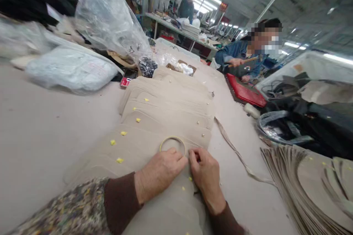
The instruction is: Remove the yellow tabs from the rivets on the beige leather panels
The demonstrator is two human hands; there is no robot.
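My left hand (158, 174) and my right hand (205, 176) rest side by side on a row of overlapping beige leather pieces (165, 117) laid along the table. Both hands have their fingers curled and pinched together at the near edge of a thin gold ring (173, 144) lying on the nearest piece. The left fingertips touch the ring's rim; the right fingertips pinch something small just right of it, too small to name. Small yellow stickers (120, 160) and metal studs (203, 136) dot the beige pieces.
Plastic bags (71, 69) and a clear bag (110, 22) sit at the left. A beige strap (234, 150) trails right. Stacked fanned beige pieces (311, 191) lie at the near right. A person in a blue jacket (237, 57) works over a red pad (245, 91).
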